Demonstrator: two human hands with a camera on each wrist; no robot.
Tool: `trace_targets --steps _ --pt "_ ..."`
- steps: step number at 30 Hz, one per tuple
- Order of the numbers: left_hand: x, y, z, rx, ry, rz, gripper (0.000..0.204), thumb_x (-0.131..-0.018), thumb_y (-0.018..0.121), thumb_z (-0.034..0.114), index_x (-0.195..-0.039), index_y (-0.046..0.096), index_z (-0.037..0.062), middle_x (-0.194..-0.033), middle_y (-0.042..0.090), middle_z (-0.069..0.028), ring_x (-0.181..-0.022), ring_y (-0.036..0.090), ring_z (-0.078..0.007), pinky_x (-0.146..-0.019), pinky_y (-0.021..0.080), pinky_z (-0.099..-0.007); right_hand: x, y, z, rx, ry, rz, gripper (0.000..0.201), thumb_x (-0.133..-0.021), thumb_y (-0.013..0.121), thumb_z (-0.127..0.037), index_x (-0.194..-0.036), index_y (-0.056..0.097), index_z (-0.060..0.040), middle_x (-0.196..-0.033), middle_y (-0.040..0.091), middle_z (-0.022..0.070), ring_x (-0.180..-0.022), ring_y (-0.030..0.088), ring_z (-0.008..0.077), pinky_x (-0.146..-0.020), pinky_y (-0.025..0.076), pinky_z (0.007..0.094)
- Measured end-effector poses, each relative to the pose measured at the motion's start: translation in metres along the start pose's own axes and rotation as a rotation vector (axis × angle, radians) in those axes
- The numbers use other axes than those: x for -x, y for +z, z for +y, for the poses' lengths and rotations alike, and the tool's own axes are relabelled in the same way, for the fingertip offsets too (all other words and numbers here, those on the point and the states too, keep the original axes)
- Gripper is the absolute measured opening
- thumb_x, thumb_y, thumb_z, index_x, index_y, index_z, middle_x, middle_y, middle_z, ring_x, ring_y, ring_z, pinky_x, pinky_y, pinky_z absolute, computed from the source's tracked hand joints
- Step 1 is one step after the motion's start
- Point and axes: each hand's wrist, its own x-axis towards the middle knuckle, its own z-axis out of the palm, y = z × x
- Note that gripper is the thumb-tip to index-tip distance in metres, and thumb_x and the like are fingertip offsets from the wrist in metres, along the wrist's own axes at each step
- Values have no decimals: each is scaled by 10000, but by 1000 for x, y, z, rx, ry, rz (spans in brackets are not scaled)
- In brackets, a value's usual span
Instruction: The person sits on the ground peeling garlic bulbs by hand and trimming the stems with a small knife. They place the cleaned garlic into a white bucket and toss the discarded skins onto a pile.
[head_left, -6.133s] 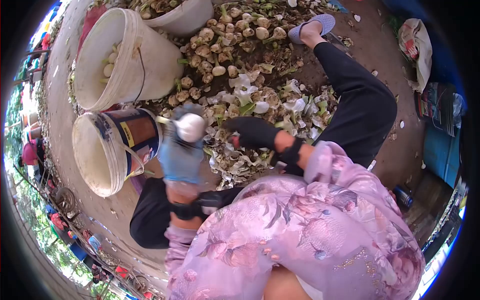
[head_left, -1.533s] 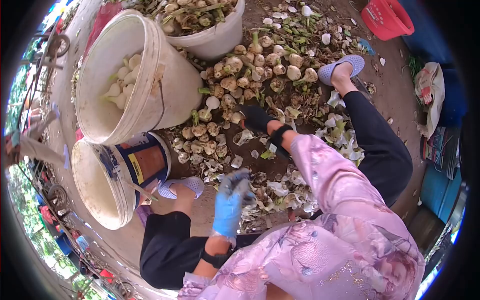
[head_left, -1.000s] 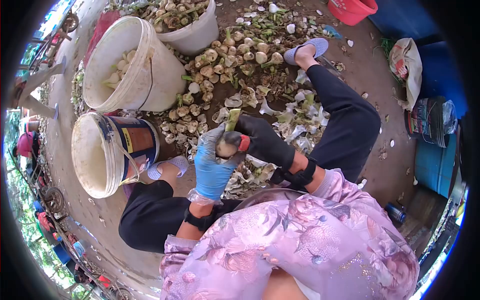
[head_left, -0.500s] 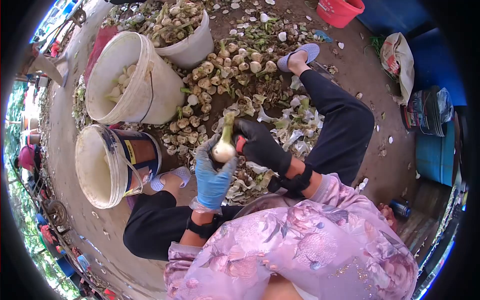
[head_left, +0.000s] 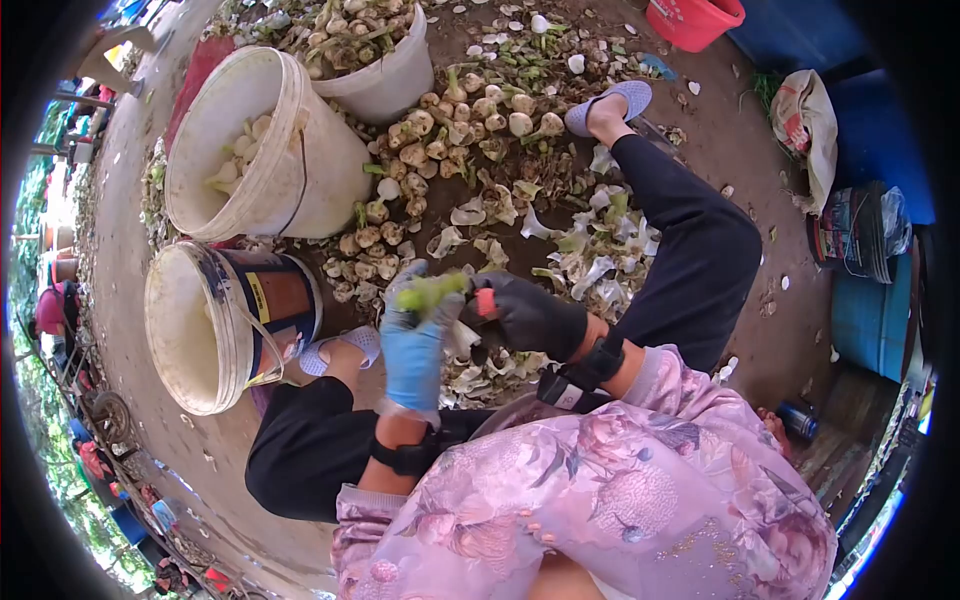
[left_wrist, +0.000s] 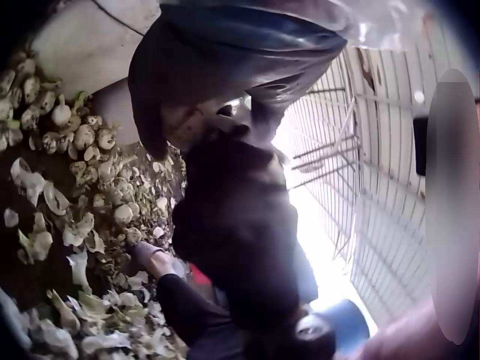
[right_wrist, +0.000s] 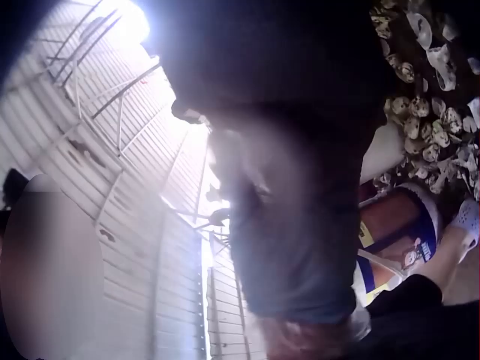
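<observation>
In the head view, my left hand (head_left: pixel 412 350), in a blue glove with grey fingers, holds a garlic bulb by its thick green stem (head_left: pixel 432 290), which points left. My right hand (head_left: pixel 535 315), in a black glove, meets it from the right with curled fingers. Something small and red (head_left: pixel 486 302) shows at its thumb. White papery skin (head_left: pixel 462 340) hangs between the hands; the bulb's body is mostly hidden. Dark and blurred, the gloves fill both wrist views: the black glove (left_wrist: pixel 232 217) in the left one, the blue glove (right_wrist: pixel 292 247) in the right.
A white bucket (head_left: pixel 330 185) with peeled bulbs lies tipped toward me, beside a dark-labelled bucket (head_left: pixel 268 300). Unpeeled garlic bulbs (head_left: pixel 415 155) are heaped ahead, and peelings (head_left: pixel 600 250) cover the ground between the legs. A filled tub (head_left: pixel 385 85) and red bucket (head_left: pixel 695 22) stand farther off.
The left hand first carried a white bulb near the buckets, then was empty while the right reached into the heap. Both hands then met on another bulb, whose stem has swung from upright to leftward.
</observation>
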Motion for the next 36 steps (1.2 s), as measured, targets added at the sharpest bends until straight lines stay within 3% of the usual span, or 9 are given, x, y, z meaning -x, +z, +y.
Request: trace_targets --steps 6,10,12,13,21,23,26,30,36 --pt "-6 -7 24 651 -107 -52 262 -841 538 259 -964 551 28 -1114 533 -121 -1012 515 -194 -887 435 -338 32 -36 -12 -1224 244 317 344 -791 489 -55 -1129 435 -15 -971 563 93 -773 582 160 -602 499 273" --pt "-7 -7 28 494 -52 -26 407 -881 453 334 -1126 482 11 -1168 499 -106 -1074 472 -207 -934 379 -334 54 -71 33 -283 432 417 352 -802 535 -101 -1131 431 -33 -972 571 95 -794 584 151 -663 482 255" --pt "-5 -4 24 297 54 -80 410 -886 466 296 -1176 449 7 -1167 494 -102 -1040 489 -189 -906 389 -304 37 -42 16 653 58 273 387 -788 577 -133 -1134 433 -36 -914 590 93 -783 597 165 -701 466 261" --pt "-1 -3 20 294 42 -87 410 -886 466 296 -1176 449 7 -1167 494 -102 -1040 489 -189 -906 389 -304 23 -29 -4 307 109 157 415 -770 606 -151 -1134 441 -38 -847 603 90 -762 605 178 -706 460 281" --pt "3 -10 20 346 -5 19 184 -856 527 184 -859 580 8 -1146 510 -156 -984 533 -209 -856 435 -328 11 -23 25 742 131 191 265 -750 563 -298 -858 562 -56 -664 577 144 -636 569 327 -596 442 394" --pt "-1 -12 24 432 -21 -12 195 -863 514 193 -846 578 10 -1220 455 -173 -1048 505 -224 -875 426 -336 26 -42 44 1083 636 -36 257 -744 575 -289 -844 565 -52 -688 584 149 -645 578 310 -596 444 380" --pt "-2 -13 16 425 -62 -34 206 -873 480 210 -848 573 28 -1230 445 -185 -1075 486 -246 -885 416 -348 26 -23 38 484 157 318 247 -754 626 -265 -794 542 -37 -683 566 126 -655 594 200 -555 426 324" --pt "-4 -6 8 291 -37 -74 231 -879 452 224 -793 547 31 -1166 481 -228 -1048 494 -265 -893 403 -348 -2 -6 -10 217 253 147 258 -728 592 -252 -885 585 -48 -784 601 159 -714 598 280 -622 457 349" --pt "-7 -10 33 676 -113 36 306 -868 411 270 -648 460 63 -1083 511 -287 -1007 518 -313 -807 477 -352 14 -24 59 1028 373 -112 220 -778 596 -223 -886 540 -40 -710 554 112 -625 552 181 -589 435 310"
